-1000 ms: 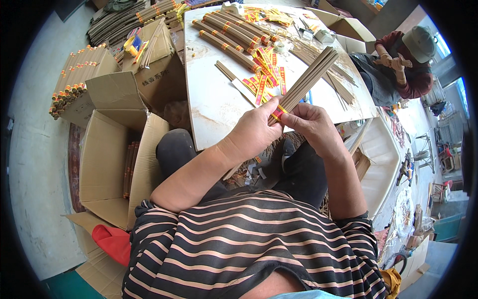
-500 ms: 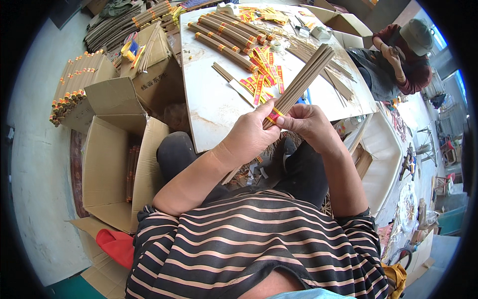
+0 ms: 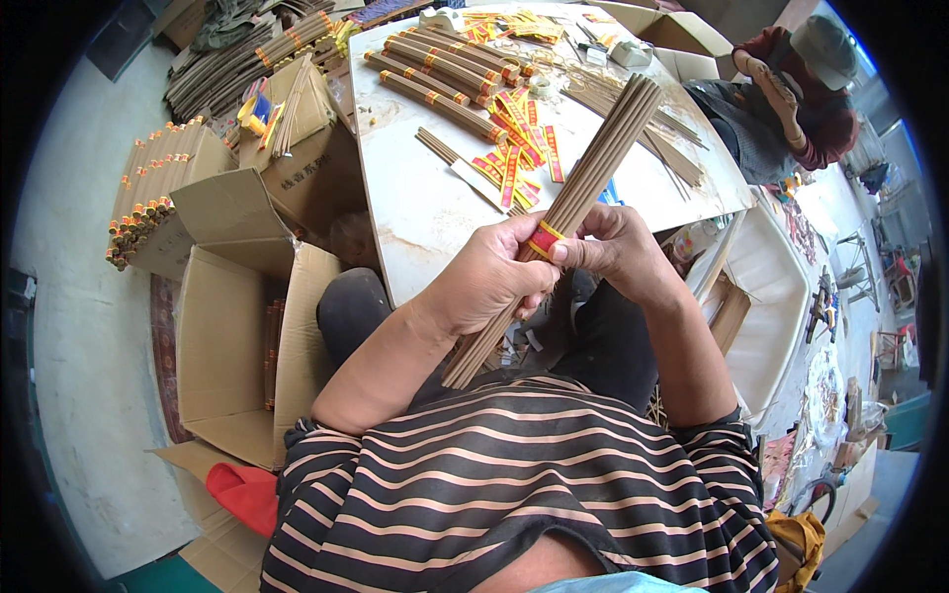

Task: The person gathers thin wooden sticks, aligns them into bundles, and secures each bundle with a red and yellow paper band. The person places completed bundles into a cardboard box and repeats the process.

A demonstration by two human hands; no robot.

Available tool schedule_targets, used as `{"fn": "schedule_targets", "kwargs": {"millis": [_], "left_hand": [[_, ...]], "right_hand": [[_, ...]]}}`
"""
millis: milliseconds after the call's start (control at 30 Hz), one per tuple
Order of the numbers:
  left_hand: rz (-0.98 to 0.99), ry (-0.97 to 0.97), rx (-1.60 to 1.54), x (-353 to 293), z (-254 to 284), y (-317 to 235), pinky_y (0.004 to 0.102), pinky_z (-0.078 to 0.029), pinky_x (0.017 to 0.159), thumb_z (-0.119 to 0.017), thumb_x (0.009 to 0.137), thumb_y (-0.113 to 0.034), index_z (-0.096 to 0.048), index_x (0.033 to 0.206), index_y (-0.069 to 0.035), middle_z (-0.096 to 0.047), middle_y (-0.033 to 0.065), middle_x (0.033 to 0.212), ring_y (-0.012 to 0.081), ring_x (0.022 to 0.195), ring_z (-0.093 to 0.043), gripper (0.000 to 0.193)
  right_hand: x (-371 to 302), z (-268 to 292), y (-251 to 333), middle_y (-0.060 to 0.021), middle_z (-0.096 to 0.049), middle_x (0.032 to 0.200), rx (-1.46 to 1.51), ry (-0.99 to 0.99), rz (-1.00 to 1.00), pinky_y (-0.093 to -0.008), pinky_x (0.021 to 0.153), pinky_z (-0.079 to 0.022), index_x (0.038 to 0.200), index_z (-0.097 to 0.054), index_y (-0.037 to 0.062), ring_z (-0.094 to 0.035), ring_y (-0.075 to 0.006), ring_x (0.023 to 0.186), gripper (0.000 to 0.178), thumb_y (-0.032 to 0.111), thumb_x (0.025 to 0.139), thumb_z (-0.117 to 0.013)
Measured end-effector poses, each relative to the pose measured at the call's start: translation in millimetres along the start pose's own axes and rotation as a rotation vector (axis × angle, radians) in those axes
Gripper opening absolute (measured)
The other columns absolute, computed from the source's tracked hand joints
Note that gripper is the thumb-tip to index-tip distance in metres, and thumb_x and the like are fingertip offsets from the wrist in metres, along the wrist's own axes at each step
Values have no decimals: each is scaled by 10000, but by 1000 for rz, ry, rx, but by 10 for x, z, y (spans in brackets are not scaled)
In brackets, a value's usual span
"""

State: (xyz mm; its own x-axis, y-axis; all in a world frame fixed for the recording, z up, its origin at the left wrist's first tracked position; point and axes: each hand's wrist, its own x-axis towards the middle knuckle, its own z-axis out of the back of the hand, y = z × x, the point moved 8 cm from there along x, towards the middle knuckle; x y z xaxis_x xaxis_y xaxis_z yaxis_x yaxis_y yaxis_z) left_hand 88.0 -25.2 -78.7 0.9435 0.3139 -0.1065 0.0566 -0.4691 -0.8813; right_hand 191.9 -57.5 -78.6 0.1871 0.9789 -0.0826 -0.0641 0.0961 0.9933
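Note:
A long bundle of brown incense sticks (image 3: 593,168) slants from my lap up over the white table (image 3: 425,212). My left hand (image 3: 494,277) grips the bundle around its middle. My right hand (image 3: 618,252) presses a red and yellow paper band (image 3: 542,240) against the sticks with thumb and fingertips. The bundle's lower end (image 3: 470,361) sticks out below my left hand. On the table beyond lie loose red and yellow bands (image 3: 514,148) and several banded bundles (image 3: 445,69).
An open cardboard box (image 3: 232,346) stands on the floor at my left, with more boxes and stacked bundles (image 3: 148,193) behind it. Another person in a cap (image 3: 801,84) sits at the table's far right. Loose sticks (image 3: 643,133) lie on the table.
Both hands have stayed on the bundle, working the band around it. The bundle has tilted slightly more upright and moved closer to me.

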Motion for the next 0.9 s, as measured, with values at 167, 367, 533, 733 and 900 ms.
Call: {"fn": "schedule_targets", "kwargs": {"millis": [167, 367, 533, 733, 900], "left_hand": [[2, 37, -48, -4, -18, 9, 168, -411, 463, -516, 829, -75, -475, 1142, 4, -515, 15, 708, 54, 531, -492, 326], [-27, 43, -180, 6, -13, 58, 174, -408, 444, -478, 918, -341, -485, 1091, -31, -526, 45, 704, 70, 517, -490, 355], [-39, 97, -303, 39, -50, 68, 188, -394, 421, -413, 933, -400, -480, 1065, -59, -518, 66, 691, 89, 487, -469, 372], [-28, 227, -503, 34, -114, 24, 188, -409, 422, -380, 947, -385, -481, 1081, -86, -514, 60, 673, 90, 471, -474, 342], [-33, 304, -512, -1, -143, 2, 195, -395, 404, -351, 948, -410, -466, 1078, -70, -509, 69, 660, 92, 454, -465, 382]], "right_hand": [[-17, 0, 34, 2, -589, 708, -51, 11, 50, -213, 596, -438, 834, -618, 5, -538, -72, 652, 273, 220, 726, -747], [-34, -91, 166, -10, -601, 773, 115, 119, 150, -222, 681, -462, 887, -606, 15, -565, -78, 715, 187, 149, 785, -688], [29, -128, 84, -1, -601, 806, 347, 200, 192, -238, 709, -470, 868, -616, 21, -563, -80, 767, 132, 112, 792, -675], [123, -210, 20, -27, -621, 901, 596, 267, 270, -268, 799, -462, 921, -615, 25, -577, -107, 841, 192, 75, 756, -699], [160, -331, 35, -45, -633, 946, 731, 306, 242, -278, 842, -449, 993, -593, 25, -588, -130, 880, 300, 80, 727, -722]]}}
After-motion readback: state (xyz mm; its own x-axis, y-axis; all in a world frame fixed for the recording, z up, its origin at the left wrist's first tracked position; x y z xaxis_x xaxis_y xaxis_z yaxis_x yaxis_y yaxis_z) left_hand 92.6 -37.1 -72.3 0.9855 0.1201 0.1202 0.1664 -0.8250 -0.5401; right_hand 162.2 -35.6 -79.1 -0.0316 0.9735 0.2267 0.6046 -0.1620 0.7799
